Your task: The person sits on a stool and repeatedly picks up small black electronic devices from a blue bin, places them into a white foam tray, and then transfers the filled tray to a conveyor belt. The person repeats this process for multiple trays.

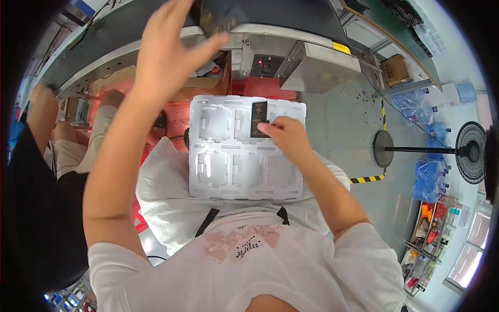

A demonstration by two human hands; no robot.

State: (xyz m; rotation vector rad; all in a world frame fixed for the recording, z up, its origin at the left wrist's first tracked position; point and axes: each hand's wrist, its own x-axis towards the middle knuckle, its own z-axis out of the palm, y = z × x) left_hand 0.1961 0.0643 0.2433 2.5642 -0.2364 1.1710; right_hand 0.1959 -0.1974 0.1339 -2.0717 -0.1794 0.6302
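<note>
My right hand [287, 134] pinches a flat black rectangular piece [258, 119] with gold marks, held upright over the upper middle pocket of a white moulded plastic tray [247, 146]. The tray lies across my lap, its pockets set in two rows. Raised at the upper left, my left hand [165, 52] reaches to the edge of a dark belt-like work surface [283, 13], thumb and fingers spread. Beside its thumb is a dark object [221, 21], smeared by motion; its kind cannot be made out.
A metal box [321, 67] and a control panel with a red light [265, 66] sit under the work surface. Another person's knee [106, 99] is close on my left. To the right stand a black fan [470, 151], wrapped blue water jugs [430, 179] and a loaded shelf [427, 244].
</note>
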